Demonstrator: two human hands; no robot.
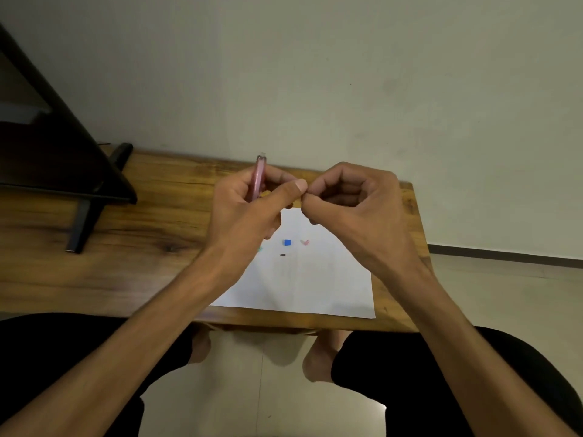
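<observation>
Head view, both hands raised over the desk (142,222). I see the left hand (249,206) gripping a pink tube (260,171). Its fingers are curled round the lower part, and its thumb stretches out to the right. The tube stands nearly upright above the far edge of the desk, clear of the surface, with its pale tip on top and its lower end hidden in the hand.

The right hand (353,200) is just beside the left. Its fingers are curled tight, and the thumb and forefinger meet at the tip of the left thumb. I cannot tell whether anything sits in that pinch; it is too small to make out.

Below the hands a white sheet (315,285) lies flat on the right part of the desk, its near edge close to the desk's front edge. On the sheet lie a blue square (287,242), a pink clip (305,242) just to its right, and a dark piece (282,255) just in front of the square. A green piece (260,249) shows beside the left wrist, partly hidden.

A dark stand (82,228) rests on the left part of the desk, well apart from the sheet.
</observation>
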